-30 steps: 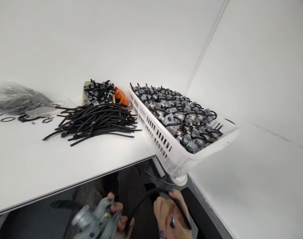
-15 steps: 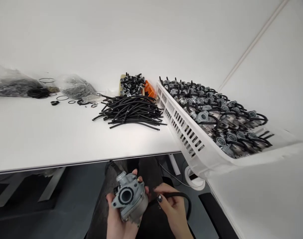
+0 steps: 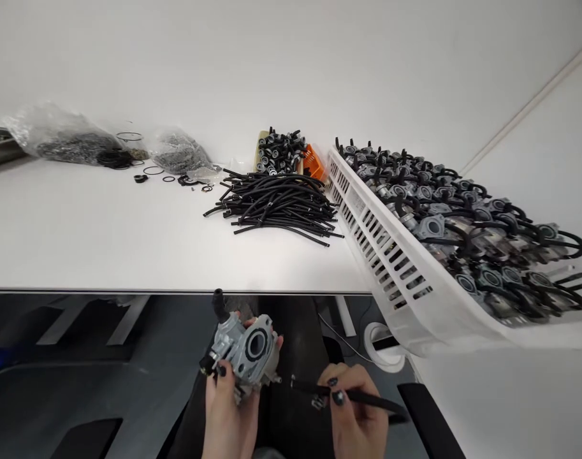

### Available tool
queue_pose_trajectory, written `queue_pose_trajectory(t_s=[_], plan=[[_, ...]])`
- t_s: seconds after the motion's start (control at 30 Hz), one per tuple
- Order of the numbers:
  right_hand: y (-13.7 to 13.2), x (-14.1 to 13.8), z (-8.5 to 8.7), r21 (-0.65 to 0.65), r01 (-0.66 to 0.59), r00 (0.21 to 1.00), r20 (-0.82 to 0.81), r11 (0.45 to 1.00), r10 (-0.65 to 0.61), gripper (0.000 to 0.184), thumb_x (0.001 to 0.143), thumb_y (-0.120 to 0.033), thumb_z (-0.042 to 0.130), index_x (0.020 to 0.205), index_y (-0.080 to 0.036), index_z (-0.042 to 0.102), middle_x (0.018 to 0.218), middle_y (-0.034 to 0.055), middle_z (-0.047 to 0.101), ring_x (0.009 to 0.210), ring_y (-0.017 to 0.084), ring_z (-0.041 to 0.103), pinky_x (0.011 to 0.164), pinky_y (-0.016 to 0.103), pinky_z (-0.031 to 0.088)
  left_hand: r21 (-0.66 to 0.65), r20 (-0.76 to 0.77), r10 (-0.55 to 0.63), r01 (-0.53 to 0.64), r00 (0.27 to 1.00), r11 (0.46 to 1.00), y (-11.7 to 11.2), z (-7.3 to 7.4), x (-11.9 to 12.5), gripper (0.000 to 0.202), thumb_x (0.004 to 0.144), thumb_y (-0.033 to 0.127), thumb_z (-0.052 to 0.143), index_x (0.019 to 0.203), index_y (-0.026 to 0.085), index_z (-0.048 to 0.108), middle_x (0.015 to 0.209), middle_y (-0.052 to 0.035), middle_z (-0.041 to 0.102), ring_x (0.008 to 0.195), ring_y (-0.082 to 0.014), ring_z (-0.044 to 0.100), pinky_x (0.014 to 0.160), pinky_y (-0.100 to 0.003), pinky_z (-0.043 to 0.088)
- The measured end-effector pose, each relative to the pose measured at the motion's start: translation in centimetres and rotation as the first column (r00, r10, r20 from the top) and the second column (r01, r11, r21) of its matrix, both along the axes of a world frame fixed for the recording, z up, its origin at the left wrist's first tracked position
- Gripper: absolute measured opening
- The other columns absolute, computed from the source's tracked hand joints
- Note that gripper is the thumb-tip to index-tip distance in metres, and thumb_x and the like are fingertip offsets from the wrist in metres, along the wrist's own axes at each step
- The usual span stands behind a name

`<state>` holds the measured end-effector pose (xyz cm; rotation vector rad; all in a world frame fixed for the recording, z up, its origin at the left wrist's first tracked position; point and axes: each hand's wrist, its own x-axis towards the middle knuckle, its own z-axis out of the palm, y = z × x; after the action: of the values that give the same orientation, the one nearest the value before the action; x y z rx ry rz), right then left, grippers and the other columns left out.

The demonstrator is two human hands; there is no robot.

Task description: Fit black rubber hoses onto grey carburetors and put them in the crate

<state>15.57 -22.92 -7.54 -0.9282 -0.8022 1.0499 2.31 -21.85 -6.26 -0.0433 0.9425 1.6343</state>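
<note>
A grey metal carburetor [image 3: 255, 347] rests in my left hand [image 3: 231, 398], whose fingers are wrapped round its body. The round bore faces up toward me, and a black rubber cap [image 3: 219, 305] sticks up at its upper left. Low on its right side a small nozzle [image 3: 276, 380] points right. My right hand [image 3: 355, 408] pinches a black rubber hose [image 3: 374, 400] between thumb and fingers. The hose's free end is a short gap from the nozzle. A small metal clip [image 3: 318, 402] shows just below the hose, by my right fingertips.
On the white table [image 3: 128, 242] lies a pile of black hoses [image 3: 281, 204]. Behind it are a tray of black-capped parts [image 3: 281, 153] and an orange basket [image 3: 314, 162]. A white crate [image 3: 391, 255] full of carburetors stands right. Plastic bags [image 3: 71, 140] and rubber rings lie left.
The carburetor has been turned in my left hand, so its nozzle now shows on the right. My right hand has moved right, and the hose end is in plain view. The camera view has shifted.
</note>
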Motion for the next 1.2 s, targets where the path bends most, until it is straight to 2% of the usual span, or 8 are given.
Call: queue_pose_trajectory(t_s=[0.1, 0.37, 0.5, 0.63, 0.73, 0.87, 1.0, 1.2], plan=[[-0.2, -1.1, 0.2, -0.078, -0.067, 0.998, 0.004, 0.995, 0.067, 0.021, 0.082, -0.036, 0.070, 0.068, -0.023, 0.062, 0.060, -0.0023, 0.052, 0.055, 0.012, 0.052, 0.053, 0.024, 0.044, -0.026, -0.071, -0.025, 0.023, 0.997, 0.999, -0.4, 0.5, 0.2, 0.077, 0.069, 0.057, 0.074, 0.139, 0.038, 0.046, 0.118, -0.0041, 0.070, 0.099, -0.0267, 0.070, 0.093, -0.042, 0.055], [0.0, -0.9, -0.2, -0.012, -0.159, 0.987, -0.023, 0.987, 0.159, 0.015, 0.086, -0.030, 0.067, 0.072, -0.025, 0.063, 0.063, -0.0027, 0.055, 0.057, 0.011, 0.054, 0.053, 0.022, 0.044, 0.011, -0.172, 0.037, -0.036, 0.984, 0.999, -0.4, 0.4, 0.2, 0.083, 0.058, 0.048, 0.085, 0.133, 0.032, 0.052, 0.114, -0.0060, 0.070, 0.108, -0.0303, 0.066, 0.096, -0.043, 0.052], [-0.2, -1.4, -0.4, -0.082, -0.152, 0.987, -0.058, 0.985, 0.148, 0.013, 0.083, -0.032, 0.069, 0.075, -0.025, 0.064, 0.069, -0.0023, 0.056, 0.060, 0.012, 0.057, 0.057, 0.024, 0.049, 0.020, -0.215, 0.052, -0.049, 0.975, 0.999, -0.4, 0.0, 0.1, 0.088, 0.047, 0.047, 0.089, 0.127, 0.029, 0.056, 0.115, -0.0092, 0.069, 0.110, -0.0338, 0.064, 0.094, -0.044, 0.053], [0.0, -1.2, -0.8, -0.075, -0.154, 0.974, 0.153, 0.985, 0.164, 0.015, 0.082, -0.032, 0.070, 0.072, -0.022, 0.063, 0.079, 0.0022, 0.059, 0.068, 0.014, 0.059, 0.061, 0.026, 0.050, 0.033, -0.276, 0.078, -0.072, 0.958, 0.997, -0.3, -0.2, -0.1, 0.085, 0.043, 0.039, 0.090, 0.121, 0.028, 0.058, 0.113, -0.0099, 0.069, 0.112, -0.0356, 0.063, 0.091, -0.045, 0.054], [0.3, -1.0, -1.0, -0.081, -0.189, 0.944, 0.260, 0.979, 0.203, 0.019, 0.083, -0.032, 0.069, 0.069, -0.021, 0.061, 0.107, 0.0082, 0.061, 0.091, 0.020, 0.063, 0.076, 0.031, 0.052, 0.051, -0.333, 0.104, -0.092, 0.937, 0.994, -0.2, 0.2, 0.0, 0.087, 0.038, 0.039, 0.090, 0.118, 0.027, 0.059, 0.114, -0.0095, 0.068, 0.111, -0.0356, 0.062, 0.090, -0.045, 0.055], [0.3, -1.8, -0.7, -0.123, -0.306, 0.950, 0.017, 0.944, 0.310, 0.018, 0.087, -0.034, 0.064, 0.074, -0.022, 0.059, 0.134, 0.0094, 0.055, 0.122, 0.028, 0.056, 0.098, 0.045, 0.048, 0.045, -0.374, 0.112, -0.103, 0.920, 0.994, -0.2, 0.9, 0.2, 0.085, 0.037, 0.037, 0.090, 0.115, 0.026, 0.059, 0.111, -0.0092, 0.068, 0.108, -0.0348, 0.063, 0.084, -0.042, 0.057], [0.4, -2.6, -0.4, -0.113, -0.468, 0.858, -0.296, 0.876, 0.420, 0.023, 0.085, -0.037, 0.066, 0.074, -0.024, 0.052, 0.132, 0.0090, 0.062, 0.115, 0.028, 0.064, 0.095, 0.049, 0.050, 0.032, -0.414, 0.142, -0.142, 0.899, 0.989, -0.8, 0.7, 0.3, 0.078, 0.041, 0.038, 0.088, 0.112, 0.026, 0.059, 0.107, -0.0080, 0.067, 0.104, -0.0325, 0.064, 0.072, -0.034, 0.060], [0.4, -3.1, 0.0, -0.121, -0.480, 0.858, -0.270, 0.869, 0.437, 0.027, 0.084, -0.036, 0.068, 0.074, -0.025, 0.045, 0.123, 0.0115, 0.069, 0.116, 0.027, 0.064, 0.099, 0.048, 0.047, 0.091, -0.515, 0.137, -0.105, 0.846, 0.990, -1.7, -0.7, -0.2, 0.068, 0.051, 0.036, 0.085, 0.112, 0.024, 0.059, 0.107, -0.0076, 0.067, 0.100, -0.0275, 0.065, 0.075, -0.030, 0.058]])
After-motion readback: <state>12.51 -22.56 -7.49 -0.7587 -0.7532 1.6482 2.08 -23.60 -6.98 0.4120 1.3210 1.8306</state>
